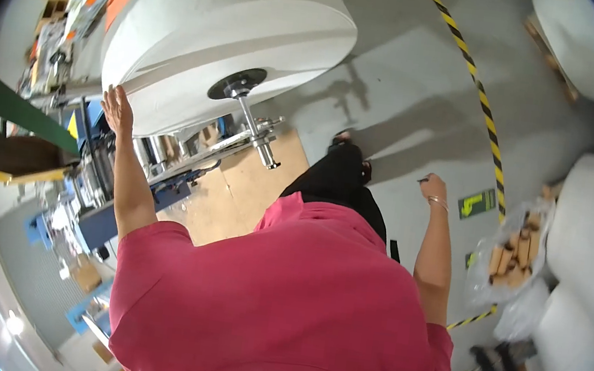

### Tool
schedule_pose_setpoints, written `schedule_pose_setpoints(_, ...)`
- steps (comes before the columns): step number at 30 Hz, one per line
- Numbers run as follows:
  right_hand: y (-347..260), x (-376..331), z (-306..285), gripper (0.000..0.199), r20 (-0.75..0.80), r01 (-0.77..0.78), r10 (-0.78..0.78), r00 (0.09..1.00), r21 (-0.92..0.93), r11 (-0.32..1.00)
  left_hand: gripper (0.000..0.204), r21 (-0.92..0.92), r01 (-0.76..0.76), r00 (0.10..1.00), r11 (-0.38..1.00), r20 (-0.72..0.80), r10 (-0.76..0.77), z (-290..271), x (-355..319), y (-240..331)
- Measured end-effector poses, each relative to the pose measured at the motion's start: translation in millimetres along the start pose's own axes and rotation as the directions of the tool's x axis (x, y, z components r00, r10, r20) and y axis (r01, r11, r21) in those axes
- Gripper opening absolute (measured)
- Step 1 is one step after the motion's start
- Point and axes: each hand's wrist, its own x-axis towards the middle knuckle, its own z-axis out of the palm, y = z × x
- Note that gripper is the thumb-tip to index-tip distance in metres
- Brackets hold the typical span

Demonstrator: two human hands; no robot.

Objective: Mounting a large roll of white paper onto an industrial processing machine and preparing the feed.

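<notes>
A huge white roll sat on a steel shaft above a blue machine, upper left. The left hand lay flat on the roll's lower face, fingers together. The right hand hung over grey floor, loosely curled around a small dark object. A bag of cardboard cores lay right.

I see a huge white paper roll with a black round hub, and a pink short-sleeved shirt. A yellow-and-black striped floor tape crosses the grey concrete floor; a clear plastic bag holds brown cardboard tubes.
</notes>
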Motion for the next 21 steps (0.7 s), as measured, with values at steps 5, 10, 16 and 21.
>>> schedule_pose_setpoints(5, -48, 105, -96, 0.024, 0.022, 0.135, -0.135, 0.991, -0.016, 0.991, 0.083, -0.506, 0.443, 0.897, 0.740, 0.247, -0.367, 10, -5, -40)
schedule_pose_setpoints(10, -2, 173, -138, 0.025, -0.084, 0.177, -0.173, 0.981, 0.034, 0.984, 0.079, -0.676, 0.712, 0.644, 0.190, 0.520, -0.561, 6, -6, -31)
schedule_pose_setpoints(16, 160, 232, -149, 0.022, 0.227, 0.059, -0.013, 0.974, -0.197, 0.979, 0.069, -0.797, 0.552, 0.300, -0.245, 0.464, -0.834, 38, 31, 98)
schedule_pose_setpoints(21, 89, 263, -258, 0.024, 0.395, -0.049, 0.210, 0.895, -0.380, 0.924, 0.062, -0.800, 0.489, 0.018, -0.347, 0.408, -0.913, 39, 46, 101)
